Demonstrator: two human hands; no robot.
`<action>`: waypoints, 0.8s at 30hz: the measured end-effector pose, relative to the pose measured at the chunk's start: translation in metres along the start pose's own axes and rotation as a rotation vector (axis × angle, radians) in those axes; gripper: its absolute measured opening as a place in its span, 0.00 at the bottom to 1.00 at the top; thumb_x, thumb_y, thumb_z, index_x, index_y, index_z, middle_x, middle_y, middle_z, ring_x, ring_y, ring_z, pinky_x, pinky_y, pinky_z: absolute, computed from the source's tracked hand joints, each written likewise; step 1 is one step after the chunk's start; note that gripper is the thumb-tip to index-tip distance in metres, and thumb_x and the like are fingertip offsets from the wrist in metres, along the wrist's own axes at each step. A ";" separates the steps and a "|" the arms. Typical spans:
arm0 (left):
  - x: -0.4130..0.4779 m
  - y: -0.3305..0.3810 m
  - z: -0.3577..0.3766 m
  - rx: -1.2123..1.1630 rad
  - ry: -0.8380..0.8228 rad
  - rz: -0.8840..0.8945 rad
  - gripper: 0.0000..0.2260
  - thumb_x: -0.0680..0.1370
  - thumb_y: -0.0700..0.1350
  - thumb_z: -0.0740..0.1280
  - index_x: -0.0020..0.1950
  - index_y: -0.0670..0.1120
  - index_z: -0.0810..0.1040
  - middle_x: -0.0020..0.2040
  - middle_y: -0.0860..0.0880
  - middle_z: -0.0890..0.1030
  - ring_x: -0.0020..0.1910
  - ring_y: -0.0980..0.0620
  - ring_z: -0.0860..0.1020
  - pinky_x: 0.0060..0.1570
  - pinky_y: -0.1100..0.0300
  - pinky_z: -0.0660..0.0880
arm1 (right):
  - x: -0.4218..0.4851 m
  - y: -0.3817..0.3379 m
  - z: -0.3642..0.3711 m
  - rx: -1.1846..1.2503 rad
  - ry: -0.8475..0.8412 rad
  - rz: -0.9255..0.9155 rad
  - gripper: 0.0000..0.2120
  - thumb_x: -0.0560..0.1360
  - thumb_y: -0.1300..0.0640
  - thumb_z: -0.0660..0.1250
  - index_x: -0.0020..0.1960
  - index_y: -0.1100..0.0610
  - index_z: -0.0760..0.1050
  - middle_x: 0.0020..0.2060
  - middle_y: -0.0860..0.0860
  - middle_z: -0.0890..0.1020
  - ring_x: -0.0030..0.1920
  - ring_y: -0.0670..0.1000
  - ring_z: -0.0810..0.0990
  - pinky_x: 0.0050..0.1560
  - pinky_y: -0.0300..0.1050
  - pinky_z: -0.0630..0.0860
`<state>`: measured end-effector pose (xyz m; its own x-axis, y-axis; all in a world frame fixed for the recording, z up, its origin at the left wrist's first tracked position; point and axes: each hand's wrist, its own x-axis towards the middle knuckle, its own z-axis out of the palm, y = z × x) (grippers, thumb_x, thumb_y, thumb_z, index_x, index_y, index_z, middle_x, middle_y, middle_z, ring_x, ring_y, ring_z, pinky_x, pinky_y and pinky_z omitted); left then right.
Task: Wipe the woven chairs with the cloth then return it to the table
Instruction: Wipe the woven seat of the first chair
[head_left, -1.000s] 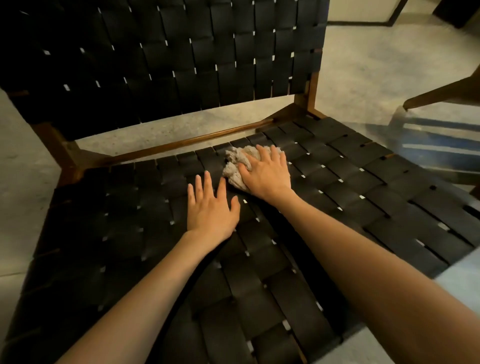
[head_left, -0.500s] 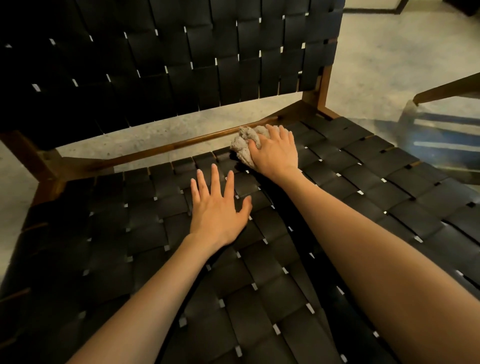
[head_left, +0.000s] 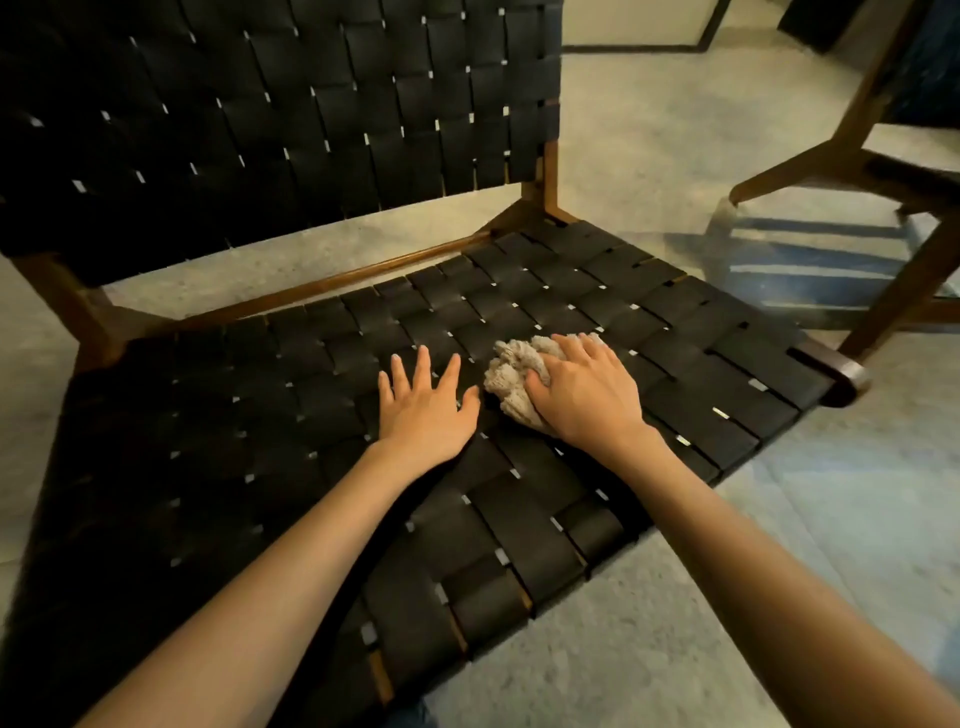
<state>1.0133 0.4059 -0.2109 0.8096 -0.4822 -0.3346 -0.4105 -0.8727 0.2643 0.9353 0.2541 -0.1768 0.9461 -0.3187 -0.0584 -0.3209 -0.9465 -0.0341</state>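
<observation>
A chair (head_left: 675, 332) with black woven straps on a brown wooden frame fills the view, its backrest at the top left. A crumpled beige cloth (head_left: 514, 376) lies on the middle of the seat. My right hand (head_left: 584, 392) presses down on the cloth and grips it, covering its right half. My left hand (head_left: 423, 408) lies flat on the seat just left of the cloth, fingers spread, holding nothing.
A second chair (head_left: 852, 161) with a wooden frame stands at the right, its legs on the pale concrete floor (head_left: 649, 130). A light rug (head_left: 857, 499) lies under the seat's right front corner. A dark metal frame stands at the far top.
My right hand has slid the cloth from the seat's back rail toward the front, to the middle of the seat. My left hand stays flat in about the same place.
</observation>
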 end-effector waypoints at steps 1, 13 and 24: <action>-0.006 0.006 0.000 -0.005 -0.019 0.008 0.26 0.81 0.60 0.46 0.78 0.55 0.45 0.78 0.45 0.41 0.75 0.39 0.39 0.72 0.44 0.38 | -0.014 0.003 -0.004 -0.002 0.008 0.008 0.23 0.81 0.44 0.50 0.67 0.53 0.73 0.70 0.53 0.69 0.71 0.54 0.63 0.73 0.49 0.55; -0.032 0.054 0.007 -0.091 -0.081 0.024 0.26 0.80 0.63 0.45 0.77 0.59 0.46 0.78 0.44 0.40 0.75 0.37 0.37 0.71 0.42 0.35 | -0.073 0.070 -0.028 -0.098 0.077 0.310 0.24 0.81 0.42 0.46 0.73 0.47 0.63 0.75 0.55 0.61 0.75 0.64 0.53 0.74 0.60 0.46; 0.022 0.053 0.014 -0.067 0.054 -0.020 0.28 0.81 0.61 0.45 0.78 0.53 0.45 0.78 0.41 0.42 0.76 0.41 0.40 0.72 0.45 0.38 | 0.062 0.053 0.013 -0.132 -0.010 0.022 0.26 0.80 0.38 0.43 0.76 0.42 0.55 0.76 0.54 0.57 0.76 0.64 0.49 0.74 0.61 0.44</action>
<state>1.0040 0.3482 -0.2173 0.8395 -0.4583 -0.2918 -0.3666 -0.8742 0.3184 0.9763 0.1848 -0.1950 0.9380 -0.3400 -0.0677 -0.3328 -0.9378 0.0986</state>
